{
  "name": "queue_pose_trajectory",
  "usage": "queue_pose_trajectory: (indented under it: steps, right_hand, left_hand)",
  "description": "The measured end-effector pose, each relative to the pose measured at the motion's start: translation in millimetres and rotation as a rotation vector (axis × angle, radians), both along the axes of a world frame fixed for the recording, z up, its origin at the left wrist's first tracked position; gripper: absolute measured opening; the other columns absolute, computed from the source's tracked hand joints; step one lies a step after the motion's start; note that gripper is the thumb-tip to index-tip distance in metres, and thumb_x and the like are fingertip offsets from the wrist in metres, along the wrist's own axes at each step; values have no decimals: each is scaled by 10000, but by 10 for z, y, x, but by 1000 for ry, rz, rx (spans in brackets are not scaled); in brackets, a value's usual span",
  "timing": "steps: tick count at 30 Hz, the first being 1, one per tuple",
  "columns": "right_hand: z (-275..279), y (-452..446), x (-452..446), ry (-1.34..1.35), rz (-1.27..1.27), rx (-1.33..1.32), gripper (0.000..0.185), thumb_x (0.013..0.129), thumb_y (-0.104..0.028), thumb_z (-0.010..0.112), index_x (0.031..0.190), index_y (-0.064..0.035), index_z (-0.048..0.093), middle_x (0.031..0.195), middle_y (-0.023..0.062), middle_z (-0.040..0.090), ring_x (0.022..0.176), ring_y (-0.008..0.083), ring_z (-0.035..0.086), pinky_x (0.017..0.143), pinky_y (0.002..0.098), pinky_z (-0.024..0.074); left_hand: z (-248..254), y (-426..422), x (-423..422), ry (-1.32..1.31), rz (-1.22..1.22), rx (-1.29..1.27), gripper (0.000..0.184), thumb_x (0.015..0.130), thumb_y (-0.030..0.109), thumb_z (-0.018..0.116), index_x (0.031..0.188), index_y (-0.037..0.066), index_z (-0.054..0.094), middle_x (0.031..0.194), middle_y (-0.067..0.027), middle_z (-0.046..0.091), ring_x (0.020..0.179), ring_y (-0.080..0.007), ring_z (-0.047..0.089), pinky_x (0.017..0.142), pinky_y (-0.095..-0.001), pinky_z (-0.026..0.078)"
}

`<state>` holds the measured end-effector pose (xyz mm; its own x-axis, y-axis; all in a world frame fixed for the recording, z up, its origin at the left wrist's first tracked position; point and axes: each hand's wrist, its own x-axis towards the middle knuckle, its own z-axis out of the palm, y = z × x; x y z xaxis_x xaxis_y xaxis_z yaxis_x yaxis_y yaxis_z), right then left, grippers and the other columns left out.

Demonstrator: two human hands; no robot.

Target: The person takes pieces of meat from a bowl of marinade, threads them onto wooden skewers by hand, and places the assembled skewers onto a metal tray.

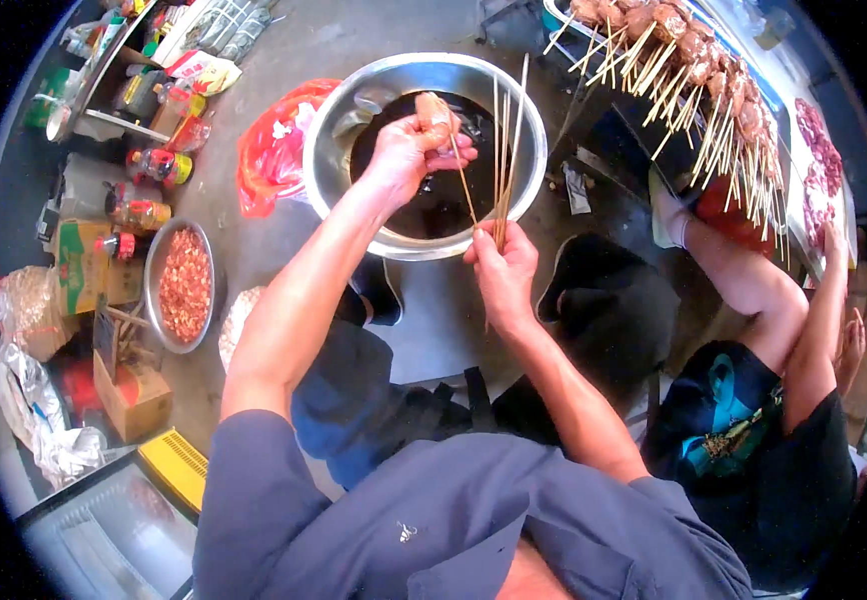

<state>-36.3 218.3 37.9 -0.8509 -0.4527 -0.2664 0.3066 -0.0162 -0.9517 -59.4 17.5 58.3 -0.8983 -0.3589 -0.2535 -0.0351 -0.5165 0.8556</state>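
Observation:
My left hand is closed around a pale brown piece of food, perhaps meat, above a wide metal basin. Dark liquid lies in the basin, with some pale pieces near its left wall. Several thin bamboo skewers stand up from the closed fingers of my right hand, at the basin's near rim. One skewer slants from that hand up to the food in my left hand; the food hides whether its tip is inside.
Loaded meat skewers fill a tray at upper right. Beside them a co-worker's hand touches raw meat. A red plastic bag is left of the basin. Farther left are a bowl of reddish pieces, bottles and a cardboard box.

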Motion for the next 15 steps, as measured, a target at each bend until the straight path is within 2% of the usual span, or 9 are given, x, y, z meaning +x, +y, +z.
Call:
queue_pose_trajectory:
  steps: [2, 4, 8, 10, 12, 15]
  right_hand:
    - [10, -18, -40, -24, -9, 7, 65, 891, -81, 567, 902, -19, 582, 665, 13, 581, 587, 92, 527, 550, 252, 427]
    - [-33, -22, -34, -27, -18, -3, 67, 892, -83, 565, 909, -21, 582, 666, 14, 580, 585, 93, 526, 539, 247, 421]
    - [-20, -87, -85, -55, -55, 14, 61, 898, -86, 560, 897, -27, 577, 668, 12, 577, 574, 86, 515, 523, 238, 409]
    - [10, -121, -183, -81, -109, -85, 58, 903, -85, 556, 881, -33, 570, 668, 8, 574, 564, 75, 499, 513, 229, 397]
    - [0, -130, -181, -93, -115, -125, 64, 909, -84, 549, 869, -38, 566, 666, 3, 571, 554, 67, 485, 504, 223, 386]
    - [-43, -144, -195, -101, -122, -106, 67, 907, -88, 551, 869, -35, 565, 676, 9, 580, 570, 79, 503, 519, 240, 404]
  left_hand:
    - [-31, 110, 13, -40, 18, 26, 188, 922, 105, 569, 1060, -23, 566, 930, -167, 658, 847, -303, 687, 763, -382, 583]
    - [-21, 96, 2, -8, -13, 41, 216, 917, 129, 586, 1068, -23, 564, 937, -170, 658, 853, -302, 686, 763, -383, 579]
    - [-82, 306, 68, -120, -117, 42, 285, 900, 167, 622, 1098, -29, 558, 937, -173, 657, 861, -300, 682, 772, -389, 575]
    - [-137, 378, 75, -44, -151, 68, 299, 885, 231, 659, 1072, 17, 566, 969, -144, 650, 907, -289, 666, 822, -414, 550]
    - [-131, 382, 88, -48, -175, 71, 317, 886, 225, 658, 1094, 5, 565, 983, -153, 649, 912, -291, 665, 832, -414, 549]
    - [-109, 362, 97, -103, -211, 5, 356, 920, 223, 613, 1182, -7, 545, 1012, -151, 654, 891, -243, 667, 809, -383, 559]
